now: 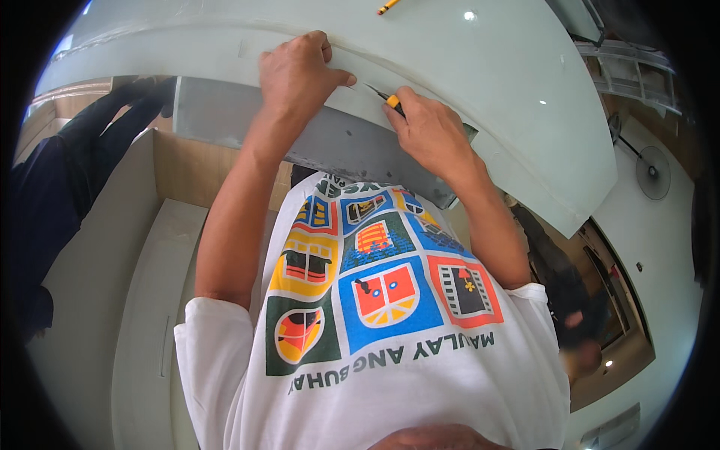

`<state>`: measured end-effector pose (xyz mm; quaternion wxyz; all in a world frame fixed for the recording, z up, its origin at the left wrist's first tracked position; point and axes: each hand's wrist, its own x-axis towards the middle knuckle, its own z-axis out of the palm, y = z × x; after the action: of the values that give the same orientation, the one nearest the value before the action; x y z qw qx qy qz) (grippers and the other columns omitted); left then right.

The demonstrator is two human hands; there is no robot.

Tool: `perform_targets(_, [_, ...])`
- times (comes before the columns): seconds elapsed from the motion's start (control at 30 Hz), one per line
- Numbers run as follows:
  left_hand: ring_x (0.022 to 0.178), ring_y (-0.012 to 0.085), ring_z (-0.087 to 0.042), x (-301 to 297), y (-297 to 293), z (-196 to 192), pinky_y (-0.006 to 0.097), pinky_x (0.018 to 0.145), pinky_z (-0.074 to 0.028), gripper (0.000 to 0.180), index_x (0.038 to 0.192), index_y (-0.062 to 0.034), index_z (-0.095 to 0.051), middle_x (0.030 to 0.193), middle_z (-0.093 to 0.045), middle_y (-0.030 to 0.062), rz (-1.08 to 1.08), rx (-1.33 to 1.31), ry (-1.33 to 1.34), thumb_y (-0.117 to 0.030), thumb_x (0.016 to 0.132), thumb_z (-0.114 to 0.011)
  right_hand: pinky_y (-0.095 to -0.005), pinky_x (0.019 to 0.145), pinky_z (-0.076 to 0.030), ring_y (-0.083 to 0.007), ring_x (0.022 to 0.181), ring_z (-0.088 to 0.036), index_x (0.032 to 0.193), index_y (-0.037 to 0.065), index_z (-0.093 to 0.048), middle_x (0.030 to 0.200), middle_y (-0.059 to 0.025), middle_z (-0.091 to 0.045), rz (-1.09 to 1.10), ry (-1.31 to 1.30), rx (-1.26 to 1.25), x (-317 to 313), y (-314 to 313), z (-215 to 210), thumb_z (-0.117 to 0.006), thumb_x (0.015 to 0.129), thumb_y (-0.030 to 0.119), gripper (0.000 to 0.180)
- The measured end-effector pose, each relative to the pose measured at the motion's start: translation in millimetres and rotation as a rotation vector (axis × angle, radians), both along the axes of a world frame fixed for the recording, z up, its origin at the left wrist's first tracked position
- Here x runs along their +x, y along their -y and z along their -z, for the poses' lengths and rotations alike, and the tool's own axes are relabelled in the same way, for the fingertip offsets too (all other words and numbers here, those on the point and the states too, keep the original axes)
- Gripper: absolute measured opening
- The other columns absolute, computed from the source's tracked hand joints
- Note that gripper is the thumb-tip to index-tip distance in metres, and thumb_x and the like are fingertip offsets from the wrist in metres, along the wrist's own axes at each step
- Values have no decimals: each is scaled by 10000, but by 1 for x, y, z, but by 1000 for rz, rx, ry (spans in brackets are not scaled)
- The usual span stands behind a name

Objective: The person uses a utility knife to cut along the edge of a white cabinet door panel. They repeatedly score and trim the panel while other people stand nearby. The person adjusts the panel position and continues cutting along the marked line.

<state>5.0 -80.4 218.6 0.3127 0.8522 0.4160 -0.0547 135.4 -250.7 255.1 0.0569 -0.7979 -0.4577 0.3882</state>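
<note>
My right hand (433, 127) is closed around a utility knife (394, 103) with a yellow and black handle. Its dark, thin blade points up and left, close to the edge of a glossy pale panel (480, 67). To the left of the blade, my left hand (295, 77) rests on the same panel near that edge. Its thumb stretches toward the knife, apart from the bent fingers, whose tips are partly hidden. I see nothing held in it. A thin line, like the edge of a clear film, curves along the panel beside both hands.
A yellow pencil (388, 7) lies at the panel's far side. Under the near edge is a grey smudged surface (352, 139). White cabinetry (154, 322) stands at the left, near a person in dark clothes (56, 180). Another person (562, 277) and a fan (652, 172) are at the right.
</note>
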Motion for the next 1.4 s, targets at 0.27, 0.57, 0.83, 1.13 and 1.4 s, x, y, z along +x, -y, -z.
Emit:
perform_targets(0.27, [633,255,-650,-1,3,3,373,677,-510,457,840,-52,-679,652,-661,81,5,42,16,-337,608,-951,-509,753,-566,-421,843,-717,982,-6,-614,854,-215,-727,-124,57,12,2,-3,4,-634,995,227,235])
perform_targets(0.57, [620,248,-655,0,3,6,366,670,-514,448,839,-54,-687,661,-674,85,4,32,14,-338,615,-952,-508,742,-571,-431,815,-713,945,0,-633,826,-225,-722,-148,24,-14,3,-7,6,-639,990,230,234])
perform_targets(0.83, [629,254,-660,-1,3,4,381,671,-506,444,824,-54,-681,669,-680,91,1,15,30,-331,605,-949,-517,741,-572,-438,817,-714,941,-2,-636,812,-228,-719,-199,28,30,5,-7,7,-643,979,208,214])
perform_targets(1.13, [665,253,-675,-3,5,5,376,703,-508,424,865,-50,-705,696,-701,71,-31,-12,15,-311,625,-938,-521,772,-570,-438,867,-719,964,-39,-658,864,-256,-724,-203,56,-65,-4,-18,6,-616,995,225,269])
perform_targets(1.4, [733,250,-681,-11,-1,7,382,791,-485,431,927,-61,-711,780,-721,67,57,-71,90,-334,667,-920,-504,800,-578,-418,897,-725,962,-24,-705,907,-246,-735,-332,86,-106,-8,-36,4,-604,987,218,264])
